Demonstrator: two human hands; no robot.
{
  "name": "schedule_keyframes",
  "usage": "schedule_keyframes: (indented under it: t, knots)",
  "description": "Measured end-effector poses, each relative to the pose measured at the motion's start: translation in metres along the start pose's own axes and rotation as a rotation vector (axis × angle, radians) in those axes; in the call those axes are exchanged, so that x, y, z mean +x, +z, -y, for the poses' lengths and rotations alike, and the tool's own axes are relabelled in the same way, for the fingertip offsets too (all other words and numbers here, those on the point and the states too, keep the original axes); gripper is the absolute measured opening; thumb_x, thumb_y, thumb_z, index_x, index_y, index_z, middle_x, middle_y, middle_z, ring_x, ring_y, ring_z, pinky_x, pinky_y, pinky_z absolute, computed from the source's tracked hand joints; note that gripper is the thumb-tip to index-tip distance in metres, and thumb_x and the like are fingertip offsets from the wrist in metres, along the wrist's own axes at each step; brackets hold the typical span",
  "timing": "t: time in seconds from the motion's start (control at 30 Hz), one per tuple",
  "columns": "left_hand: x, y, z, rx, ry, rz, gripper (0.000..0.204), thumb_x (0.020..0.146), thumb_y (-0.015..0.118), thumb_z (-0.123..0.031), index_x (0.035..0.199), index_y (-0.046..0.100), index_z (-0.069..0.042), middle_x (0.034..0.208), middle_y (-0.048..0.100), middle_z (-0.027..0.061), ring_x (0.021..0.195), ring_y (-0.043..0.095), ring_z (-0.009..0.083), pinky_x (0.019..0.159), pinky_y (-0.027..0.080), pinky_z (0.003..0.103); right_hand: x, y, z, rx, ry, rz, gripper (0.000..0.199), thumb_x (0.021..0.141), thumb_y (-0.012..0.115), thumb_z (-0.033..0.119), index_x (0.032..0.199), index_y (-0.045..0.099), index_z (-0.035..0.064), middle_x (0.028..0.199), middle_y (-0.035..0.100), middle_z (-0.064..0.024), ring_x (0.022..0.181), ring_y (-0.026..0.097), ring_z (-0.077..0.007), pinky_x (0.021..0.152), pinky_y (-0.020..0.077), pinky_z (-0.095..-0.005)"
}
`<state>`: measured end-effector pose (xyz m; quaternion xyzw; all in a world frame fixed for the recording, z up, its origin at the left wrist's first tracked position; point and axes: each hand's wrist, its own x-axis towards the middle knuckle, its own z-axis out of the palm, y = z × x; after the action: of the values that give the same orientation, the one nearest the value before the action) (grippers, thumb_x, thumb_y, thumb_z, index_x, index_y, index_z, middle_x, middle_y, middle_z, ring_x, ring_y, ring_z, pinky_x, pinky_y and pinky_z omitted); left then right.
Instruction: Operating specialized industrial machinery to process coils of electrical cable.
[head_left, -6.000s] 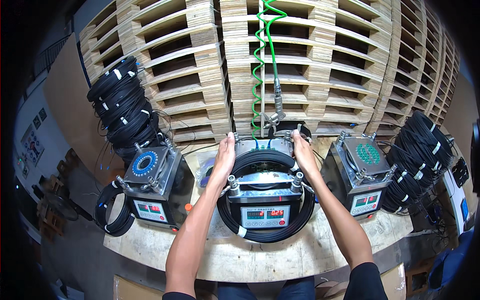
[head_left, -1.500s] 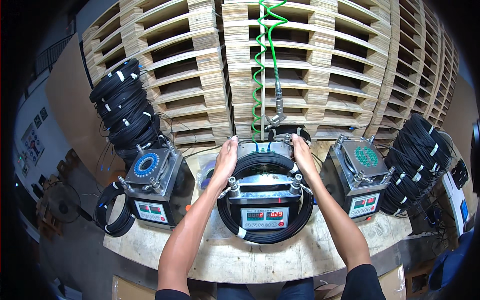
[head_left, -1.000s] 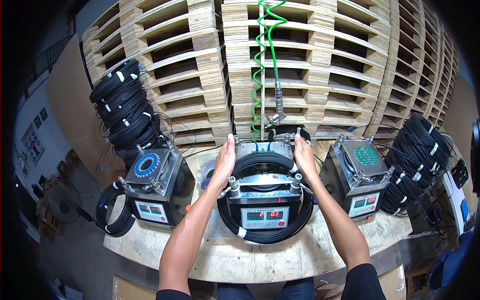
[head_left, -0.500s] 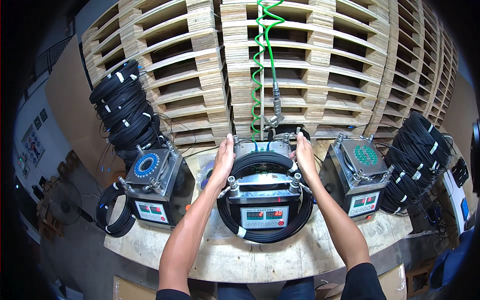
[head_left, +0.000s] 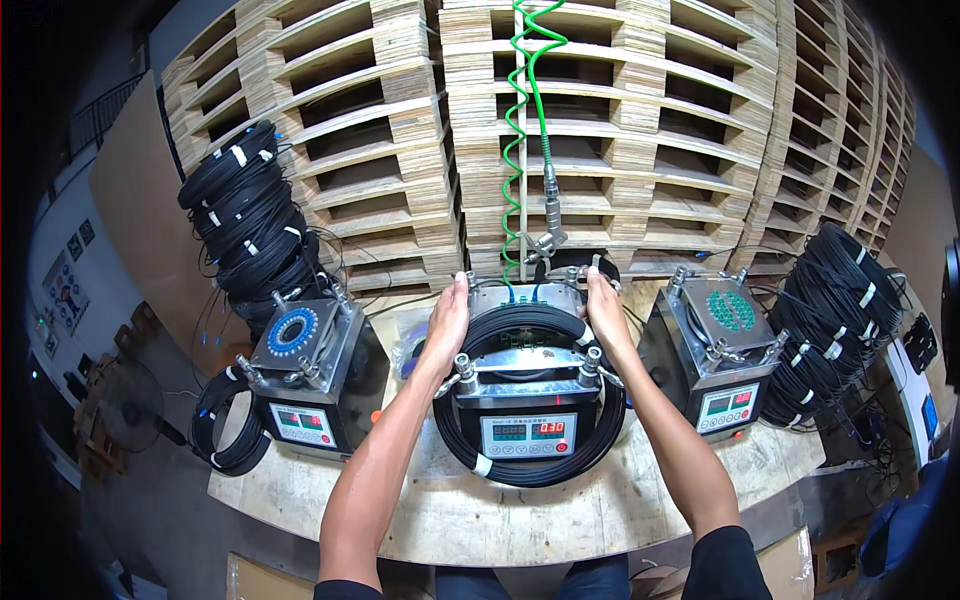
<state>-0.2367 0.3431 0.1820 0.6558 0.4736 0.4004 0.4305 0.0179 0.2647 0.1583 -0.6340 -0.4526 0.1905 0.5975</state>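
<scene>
Both my arms reach out to the middle machine (head_left: 520, 388), a metal-topped box with a control panel and red digits. A coil of black cable (head_left: 447, 425) loops around its front, tied with white bands. At the machine's left side stands my left hand (head_left: 447, 322), fingers stretched out and pointing away from me. My right hand (head_left: 606, 312) mirrors it at the right side, fingers likewise extended, holding nothing. Whether the palms press on the coil or the machine cannot be made out. Small green parts (head_left: 525, 340) show on the machine's top, partly covered by the cable.
Similar machines stand left, with a ring of blue parts (head_left: 293, 331), and right, with green parts (head_left: 731, 311). Black cable coils are piled at the left (head_left: 250, 225) and right (head_left: 835, 320). A spiral green hose (head_left: 515, 130) and metal air gun (head_left: 553, 215) hang before wooden pallets (head_left: 375, 160).
The red reading on the middle machine's panel has changed. My right hand has shifted slightly left; my left hand has barely moved. The coil stays in place.
</scene>
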Motion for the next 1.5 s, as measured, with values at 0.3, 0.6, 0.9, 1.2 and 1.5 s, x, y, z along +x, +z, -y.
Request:
schedule_keyframes:
  t: [0.3, 0.6, 0.9, 1.2, 1.5]
  knots:
    - [-0.007, -0.006, -0.006, 0.020, 0.001, -0.012, 0.076, 0.107, 0.031, -0.062, 0.113, 0.063, 0.006, 0.112, 0.067, 0.0260, 0.108, 0.061, 0.0367, 0.098, 0.044, 0.044, -0.003, 0.002, 0.007, 0.016, 0.034, 0.027, 0.064, 0.110, 0.034, 0.053, 0.136, 0.060, 0.0006, 0.078, 0.062, -0.0073, 0.062, 0.057, -0.0125, 0.062, 0.0482, -0.0291]
    - [0.007, -0.014, 0.016, 0.075, 0.075, 0.003, 0.078, 0.106, 0.031, -0.064, 0.138, 0.059, 0.001, 0.103, 0.064, 0.0098, 0.084, 0.050, 0.0200, 0.083, 0.043, 0.034, -0.001, -0.019, 0.039, 0.071, 0.421, 0.283, 0.074, 0.104, 0.033, 0.067, 0.149, 0.048, 0.0100, 0.078, 0.066, -0.0087, 0.063, 0.059, -0.0140, 0.060, 0.0494, -0.0307]
    - [-0.003, -0.003, -0.005, 0.048, -0.023, 0.030, 0.078, 0.104, 0.035, -0.067, 0.142, 0.060, -0.003, 0.101, 0.063, 0.0064, 0.080, 0.046, 0.0160, 0.076, 0.041, 0.031, 0.086, -0.026, -0.022, -0.003, 0.404, 0.233, 0.066, 0.093, 0.057, 0.071, 0.096, 0.062, 0.0045, 0.065, 0.064, -0.0057, 0.047, 0.056, -0.0133, 0.040, 0.0384, -0.0282]
    - [-0.007, -0.006, -0.007, 0.054, -0.030, 0.002, 0.077, 0.106, 0.034, -0.065, 0.139, 0.059, 0.000, 0.087, 0.054, 0.0069, 0.081, 0.049, 0.0194, 0.079, 0.041, 0.033, 0.083, 0.002, -0.061, 0.682, 0.342, 0.269, 0.039, 0.099, 0.069, 0.040, 0.076, 0.061, 0.0096, 0.061, 0.051, 0.0040, 0.043, 0.035, -0.0055, 0.039, 0.0236, -0.0256]
    - [-0.005, 0.001, -0.006, 0.062, -0.028, 0.016, 0.079, 0.106, 0.033, -0.065, 0.140, 0.058, 0.001, 0.094, 0.059, 0.0083, 0.085, 0.051, 0.0191, 0.082, 0.043, 0.033, 0.079, 0.001, -0.060, 0.344, 0.304, 0.137, 0.048, 0.099, 0.062, 0.055, 0.083, 0.058, 0.0108, 0.063, 0.049, 0.0048, 0.041, 0.035, -0.0044, 0.037, 0.0225, -0.0232]
